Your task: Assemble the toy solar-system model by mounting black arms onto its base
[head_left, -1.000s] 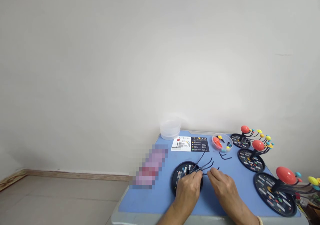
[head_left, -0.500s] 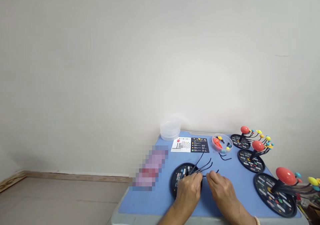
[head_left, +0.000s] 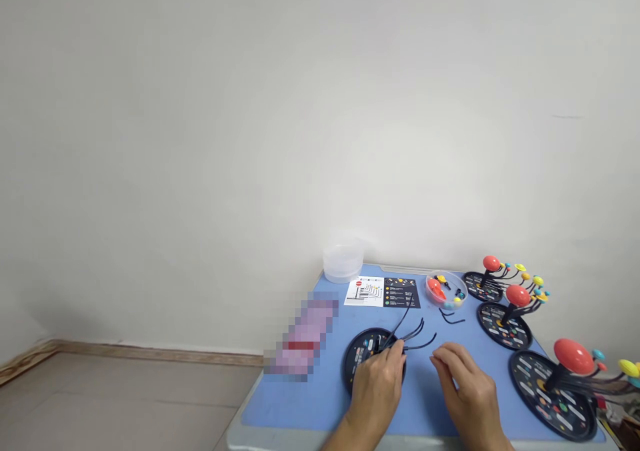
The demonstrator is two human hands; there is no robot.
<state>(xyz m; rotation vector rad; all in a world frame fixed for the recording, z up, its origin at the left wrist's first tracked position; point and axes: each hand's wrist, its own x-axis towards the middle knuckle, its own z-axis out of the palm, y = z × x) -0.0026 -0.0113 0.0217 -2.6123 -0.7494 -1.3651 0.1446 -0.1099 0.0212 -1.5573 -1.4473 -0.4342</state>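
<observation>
My left hand (head_left: 377, 377) is closed around the base of several curved black rods (head_left: 413, 331), over a round black base (head_left: 354, 364) printed with small labels. The rods fan out up and to the right from its fingers. To the right, my right hand (head_left: 466, 384) hovers over the blue mat (head_left: 420, 397), apart from the rods. Its thumb and fingers are bent toward each other with a gap between them, and nothing shows in it. A few loose black rods (head_left: 451, 319) lie on the mat beyond my right hand.
Three assembled models with red balls (head_left: 573, 356) stand along the right side. A clear dish (head_left: 447, 289) holds small coloured parts. Near the back are a printed sheet (head_left: 365, 292) and clear stacked containers (head_left: 343, 263). A blurred pink item (head_left: 307, 334) lies at the left edge.
My right hand has let go of the rod and moved right, away from my left hand. Its fingers have loosened. My left hand stays over the base. The view has shifted slightly.
</observation>
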